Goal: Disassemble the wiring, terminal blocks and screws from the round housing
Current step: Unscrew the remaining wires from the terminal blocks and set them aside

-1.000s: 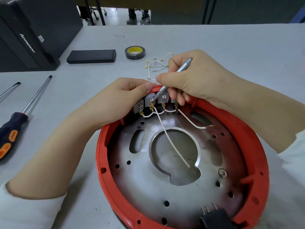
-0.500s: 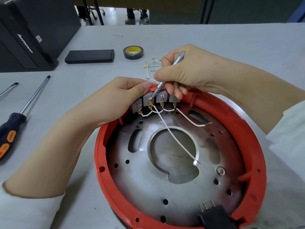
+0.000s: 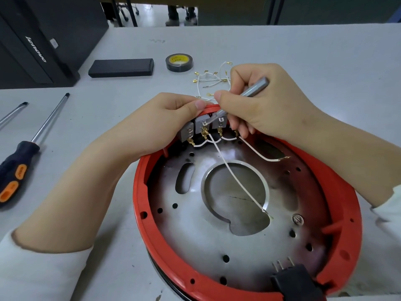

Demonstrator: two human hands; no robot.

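Our right hand [image 3: 267,105] grips a small grey precision screwdriver [image 3: 249,92] like a pen, thumb and fingers pinched round its shaft, its tip set on the screw of the second grey terminal block [image 3: 201,124] from the left. Our left hand [image 3: 160,124] curls over the far rim of the red round housing [image 3: 138,192], its thumb pressed on the rim just beside the screwdriver's lower shaft, its fingers hooked behind the blocks where we cannot see them.

The blocks stand in a row inside the far wall of the housing, with brass spade terminals below them and short white jumper wires looping from one to the next. A long white wire [image 3: 236,181] runs from the second block down across the metal base plate [image 3: 195,231] to the edge of its large round opening, and another white wire [image 3: 260,153] curves off to the right, ending in a brass ring lug.

The housing sits on the grey table [image 3: 303,44] directly before us, with a black plug connector [image 3: 295,283] at its near rim. Beyond our hands lies a loose bundle of removed white wires [image 3: 212,81] with brass terminals, and just left of it a roll of black electrical tape [image 3: 179,63] and a flat black case [image 3: 121,68]. At the left edge lie an orange-and-black screwdriver [image 3: 19,168] and the shaft of another screwdriver [image 3: 13,112], with a black computer case [image 3: 43,40] at the far left.
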